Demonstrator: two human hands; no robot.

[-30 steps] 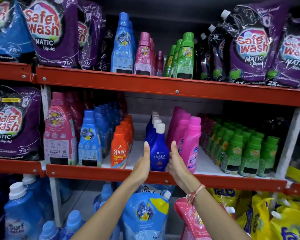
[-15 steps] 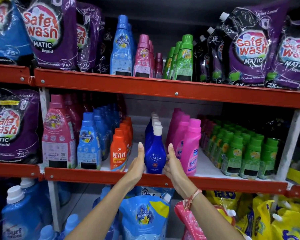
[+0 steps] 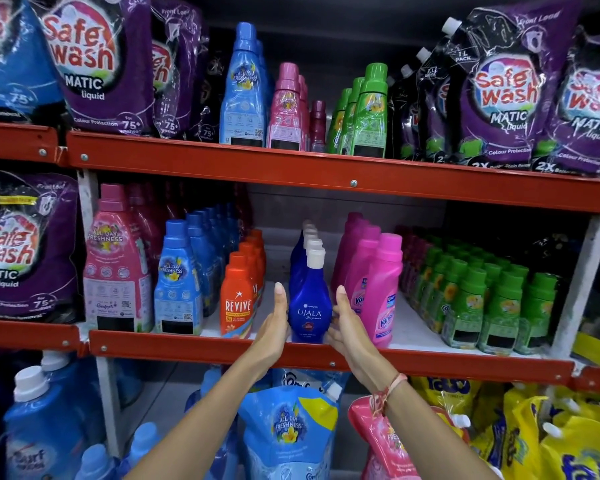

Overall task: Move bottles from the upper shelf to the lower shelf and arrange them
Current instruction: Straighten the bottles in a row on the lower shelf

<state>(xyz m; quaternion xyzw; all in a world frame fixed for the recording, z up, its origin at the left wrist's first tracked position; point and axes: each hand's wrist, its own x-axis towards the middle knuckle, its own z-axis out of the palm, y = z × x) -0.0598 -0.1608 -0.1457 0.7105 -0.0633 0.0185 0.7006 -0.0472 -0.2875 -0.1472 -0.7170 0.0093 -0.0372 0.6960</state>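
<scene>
Head view: both forearms reach up and forward to the lower shelf (image 3: 201,349). The left hand (image 3: 272,329) and right hand (image 3: 347,327) stand upright, palms facing each other, fingers straight and together, pressed flat against either side of the dark blue bottle (image 3: 309,306). Neither hand curls around it. The bottle stands upright at the shelf's front edge, between an orange bottle (image 3: 237,303) and a pink bottle (image 3: 383,296).
</scene>
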